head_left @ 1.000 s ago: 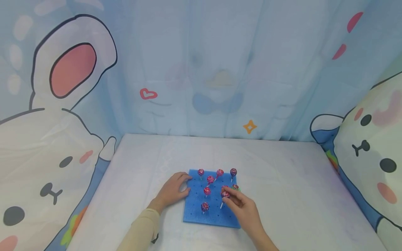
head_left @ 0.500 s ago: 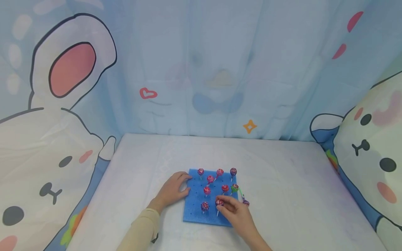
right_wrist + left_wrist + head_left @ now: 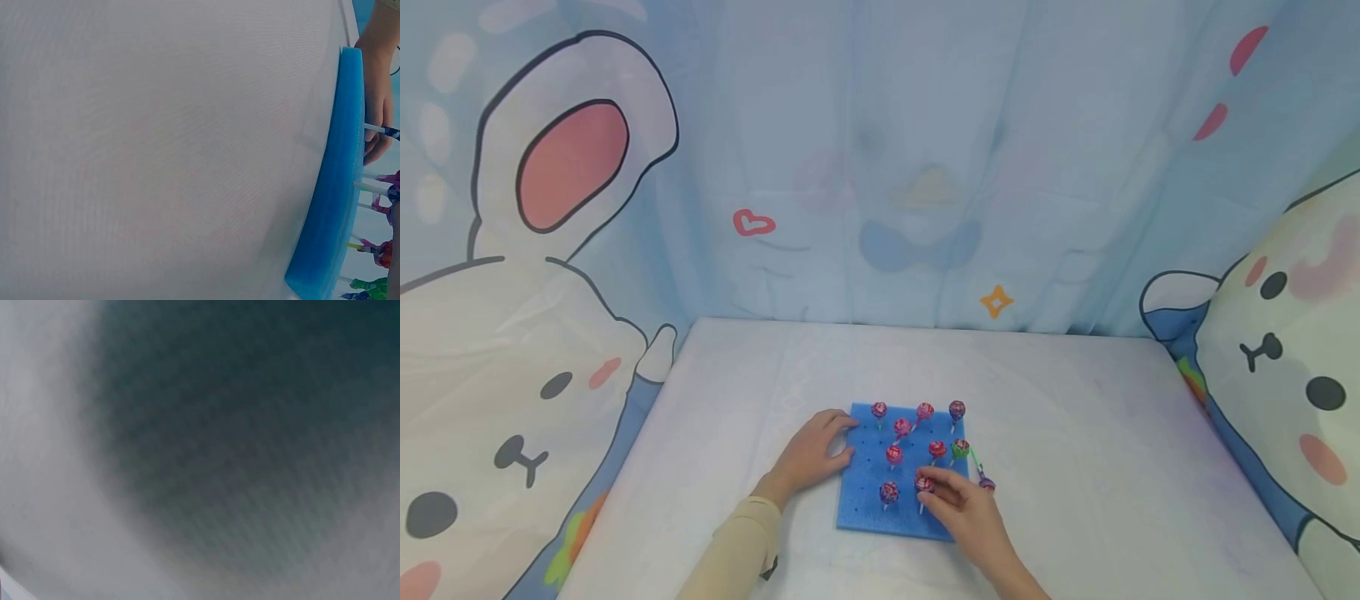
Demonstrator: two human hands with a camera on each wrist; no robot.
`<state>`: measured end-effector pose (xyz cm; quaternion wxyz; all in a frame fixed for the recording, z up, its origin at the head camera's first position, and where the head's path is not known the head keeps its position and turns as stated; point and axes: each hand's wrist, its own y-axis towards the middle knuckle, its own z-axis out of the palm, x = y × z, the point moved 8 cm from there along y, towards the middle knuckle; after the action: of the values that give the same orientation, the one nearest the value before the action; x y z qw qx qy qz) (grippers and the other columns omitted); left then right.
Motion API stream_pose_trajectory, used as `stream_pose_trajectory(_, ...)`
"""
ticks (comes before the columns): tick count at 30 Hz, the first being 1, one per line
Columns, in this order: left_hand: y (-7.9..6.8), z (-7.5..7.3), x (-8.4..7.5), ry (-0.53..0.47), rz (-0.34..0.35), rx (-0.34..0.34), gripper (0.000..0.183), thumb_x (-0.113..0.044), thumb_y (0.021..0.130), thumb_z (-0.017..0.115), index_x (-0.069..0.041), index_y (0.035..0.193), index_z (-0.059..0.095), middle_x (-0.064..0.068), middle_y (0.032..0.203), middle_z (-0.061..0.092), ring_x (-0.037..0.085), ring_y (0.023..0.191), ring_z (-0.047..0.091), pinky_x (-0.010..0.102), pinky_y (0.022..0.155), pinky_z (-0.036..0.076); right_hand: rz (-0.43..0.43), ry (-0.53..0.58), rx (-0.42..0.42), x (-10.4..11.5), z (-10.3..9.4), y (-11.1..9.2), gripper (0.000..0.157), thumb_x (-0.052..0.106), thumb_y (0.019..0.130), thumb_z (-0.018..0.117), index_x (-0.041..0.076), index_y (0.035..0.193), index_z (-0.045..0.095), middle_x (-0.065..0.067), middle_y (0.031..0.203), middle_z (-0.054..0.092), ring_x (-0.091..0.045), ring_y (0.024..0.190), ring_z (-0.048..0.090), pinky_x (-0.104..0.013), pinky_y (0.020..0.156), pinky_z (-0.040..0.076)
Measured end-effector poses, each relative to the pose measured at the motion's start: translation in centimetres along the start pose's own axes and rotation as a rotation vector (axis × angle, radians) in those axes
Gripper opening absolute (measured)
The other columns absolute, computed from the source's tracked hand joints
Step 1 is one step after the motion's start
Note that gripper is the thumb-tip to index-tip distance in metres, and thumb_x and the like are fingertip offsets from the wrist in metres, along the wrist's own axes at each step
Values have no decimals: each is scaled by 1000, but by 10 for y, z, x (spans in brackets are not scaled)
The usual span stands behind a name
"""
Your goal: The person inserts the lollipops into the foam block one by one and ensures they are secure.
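Note:
Between thumb and fingertips my right hand (image 3: 972, 518) pinches the wrapped head of a red-and-purple lollipop (image 3: 924, 484). Its white stick points down at the front part of a blue foam board (image 3: 863, 515) dotted with small holes. My left hand (image 3: 811, 452) rests at the board's left edge, thumb and fingers spread apart; the right wrist view shows this left hand (image 3: 377, 94) beyond the board's side. Several lollipops stand in the board, among them a purple one (image 3: 889, 492) at front left, a red one (image 3: 937, 449) and a green one (image 3: 960, 449).
Just off the board's right edge lies a purple lollipop (image 3: 987, 483) with a green stick. A white cloth (image 3: 1097, 450) covers the table, and a printed blue curtain (image 3: 917, 125) hangs behind. Dark, blurred fabric (image 3: 237, 437) fills most of the left wrist view.
My right hand has moved left and toward the front of the board with its lollipop, then stays nearly still. The loose lollipop on the right came into sight. The left hand stays put.

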<state>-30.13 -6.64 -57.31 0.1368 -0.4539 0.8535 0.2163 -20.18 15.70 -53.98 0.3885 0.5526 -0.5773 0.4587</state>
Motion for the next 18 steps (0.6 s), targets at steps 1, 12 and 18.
stream_pose_trajectory(1, 0, 0, 0, 1, -1, 0, 43, -37, 90, 63, -20, 129, 59, -1, 128, 57, 17, 126, 49, 34, 109, 39, 2, 2, 5, -1, 1, 0, 34, 14, 86, 74, 8, 119, 68, -9, 119, 68, -21, 106, 67, -25, 83, 56)
stream_pose_trajectory(12, 0, 0, 0, -9, -7, -1, 43, -37, 90, 63, -20, 130, 59, -1, 130, 56, 17, 127, 49, 36, 109, 39, 35, -42, 66, -9, 6, -1, 40, 23, 89, 72, 8, 124, 65, -11, 126, 64, -25, 114, 63, -25, 86, 54)
stream_pose_trajectory(18, 0, 0, 1, -9, -12, -3, 43, -36, 90, 63, -20, 129, 59, -1, 129, 57, 17, 127, 49, 37, 109, 40, 37, -48, 135, -14, 9, -3, 47, 30, 90, 70, 5, 129, 62, -13, 131, 62, -27, 118, 61, -25, 88, 53)
